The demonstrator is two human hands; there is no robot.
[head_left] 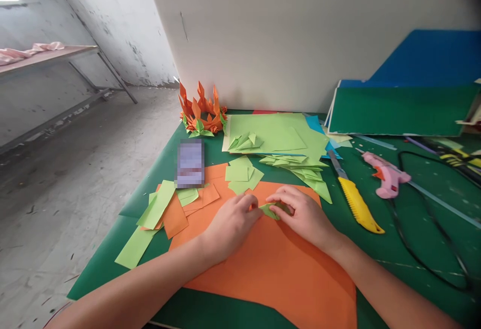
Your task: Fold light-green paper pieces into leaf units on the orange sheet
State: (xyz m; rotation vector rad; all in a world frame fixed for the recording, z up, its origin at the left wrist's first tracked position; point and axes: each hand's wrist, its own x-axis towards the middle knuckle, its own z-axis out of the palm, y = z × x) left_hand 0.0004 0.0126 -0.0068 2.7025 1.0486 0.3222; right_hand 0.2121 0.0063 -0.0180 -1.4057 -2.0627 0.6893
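Observation:
A small folded piece of green paper is pinched between my two hands, above a large orange sheet. My left hand grips its left end with thumb and forefinger. On the other side, my right hand has its fingers closed round the right end, hiding part of it. Just beyond my hands lie loose green paper squares. Folded green pieces are stacked behind my right hand. Green and orange paper strips lie scattered to the left.
An orange-and-green folded paper crown stands at the back left, behind a blurred purple rectangular object. Green sheets lie at the back. Right of my hands are a yellow box cutter, blade out, and a pink glue gun with its cord.

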